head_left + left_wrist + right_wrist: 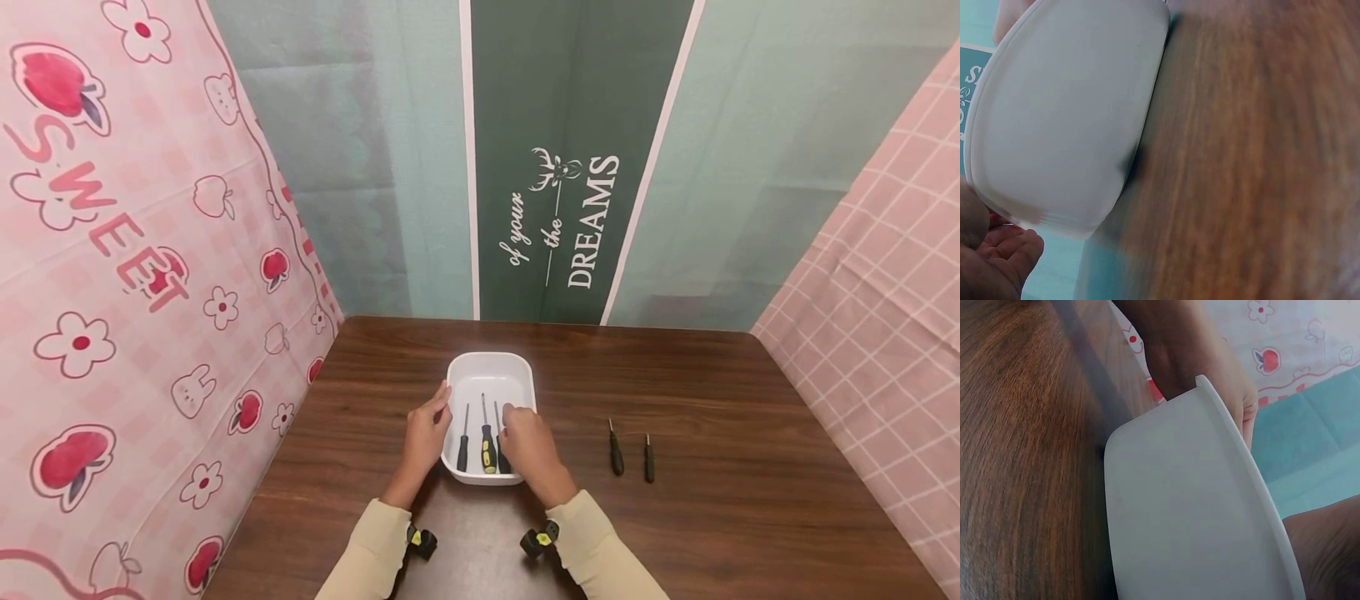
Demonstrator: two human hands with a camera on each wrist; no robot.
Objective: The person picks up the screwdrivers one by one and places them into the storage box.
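A white rectangular tray (pixel 491 364) with rounded corners stands on the table. Inside it, at the left, lies a screwdriver (pixel 462 450) with a dark handle. Beside that is a black-and-yellow screwdriver (pixel 488 450), shaft pointing away. My left hand (pixel 429 429) grips the tray's left rim; in the left wrist view its fingers (pixel 1019 253) curl outside the wall. Over the right rim reaches my right hand (pixel 528 442), its curled fingers at a third, dark-handled screwdriver (pixel 503 458), part of which they hide. The right wrist view shows mostly the tray's outer wall (pixel 1179 506).
Two small dark-handled screwdrivers (pixel 616 458) lie apart on the brown wooden table (pixel 720 517), right of the tray. A pink printed cloth (pixel 150 333) hangs at the left, a green curtain (pixel 555 100) behind, and a pink checked cloth (pixel 885 250) at the right.
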